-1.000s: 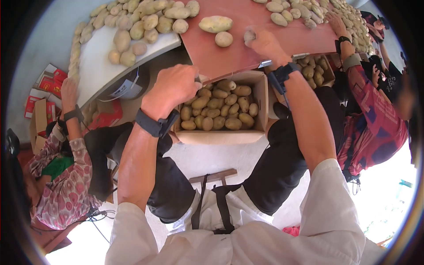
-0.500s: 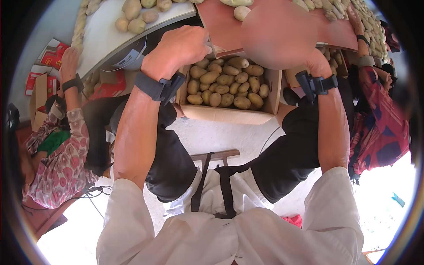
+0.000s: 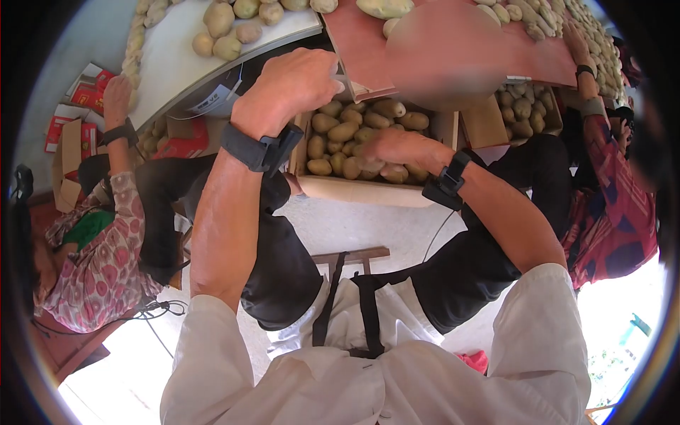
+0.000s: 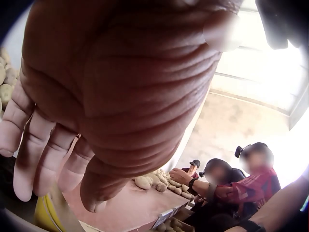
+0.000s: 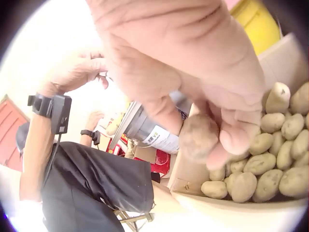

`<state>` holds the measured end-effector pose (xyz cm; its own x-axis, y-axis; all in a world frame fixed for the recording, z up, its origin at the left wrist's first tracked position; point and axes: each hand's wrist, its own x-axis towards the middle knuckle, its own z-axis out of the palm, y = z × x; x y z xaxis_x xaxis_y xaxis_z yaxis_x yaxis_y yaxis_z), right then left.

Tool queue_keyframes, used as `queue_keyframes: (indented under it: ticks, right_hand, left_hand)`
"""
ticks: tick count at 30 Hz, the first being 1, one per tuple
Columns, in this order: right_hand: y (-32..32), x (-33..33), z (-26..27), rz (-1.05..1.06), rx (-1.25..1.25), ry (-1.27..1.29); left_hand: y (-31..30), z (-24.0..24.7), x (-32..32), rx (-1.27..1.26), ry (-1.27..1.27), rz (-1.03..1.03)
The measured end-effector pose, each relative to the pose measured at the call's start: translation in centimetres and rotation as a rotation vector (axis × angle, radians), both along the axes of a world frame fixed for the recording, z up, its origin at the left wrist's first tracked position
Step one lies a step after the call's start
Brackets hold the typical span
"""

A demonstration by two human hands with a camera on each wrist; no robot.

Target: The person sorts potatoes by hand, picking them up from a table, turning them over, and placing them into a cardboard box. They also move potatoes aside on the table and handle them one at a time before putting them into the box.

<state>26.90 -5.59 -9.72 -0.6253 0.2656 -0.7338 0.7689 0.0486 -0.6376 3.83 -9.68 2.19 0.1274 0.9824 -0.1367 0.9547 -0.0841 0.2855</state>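
Note:
My left hand (image 3: 287, 88) is held at the near edge of the tables, left of the cardboard box (image 3: 368, 190). In the left wrist view, that hand (image 4: 130, 87) has loosely extended fingers and holds nothing. Over the box, my right hand (image 3: 409, 150) reaches in from the right. The right wrist view shows this hand (image 5: 193, 63) pinching a small round potato (image 5: 198, 137) between thumb and fingers, above the box's side wall (image 5: 186, 169). Many oval potatoes (image 3: 343, 132) fill the box. Whether the pinched potato touches them, I cannot tell.
Potatoes lie on the white tabletop (image 3: 170, 64) and along the far side of the red tabletop (image 3: 358, 49), part of which is blurred. A second box of potatoes (image 3: 522, 108) stands at right. People sit on both sides; a bucket (image 5: 159, 140) is beneath the white table.
My right hand has come from the red tabletop, where it held a potato, back and down over the box. The left hand has stayed near the table edge; the head view has shifted.

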Motion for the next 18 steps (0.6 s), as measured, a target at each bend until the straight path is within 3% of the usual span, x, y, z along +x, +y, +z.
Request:
queue_keyframes:
  ticks: [1, 3, 7, 12, 18]
  right_hand:
    - [0.1, 0.2, -0.6, 0.002, 0.001, -0.001]
    - [-0.3, 0.0, 0.6, -0.623, 0.049, 0.171]
    - [1.4, 0.3, 0.7, -0.444, 0.010, 0.115]
    - [-0.1, -1.5, 3.6, -0.050, 0.125, -0.005]
    - [1.7, -1.8, 5.2, 0.041, 0.191, 0.099]
  left_hand:
    - [0.0, 0.0, 0.0, 0.008, -0.008, -0.006]
    - [-0.2, 0.2, 0.3, 0.020, -0.018, -0.009]
    - [0.0, -0.2, 0.3, 0.001, -0.032, 0.040]
    - [0.3, -0.4, -0.1, -0.003, -0.046, 0.041]
    - [0.7, 0.0, -0.6, -0.041, -0.042, 0.059]
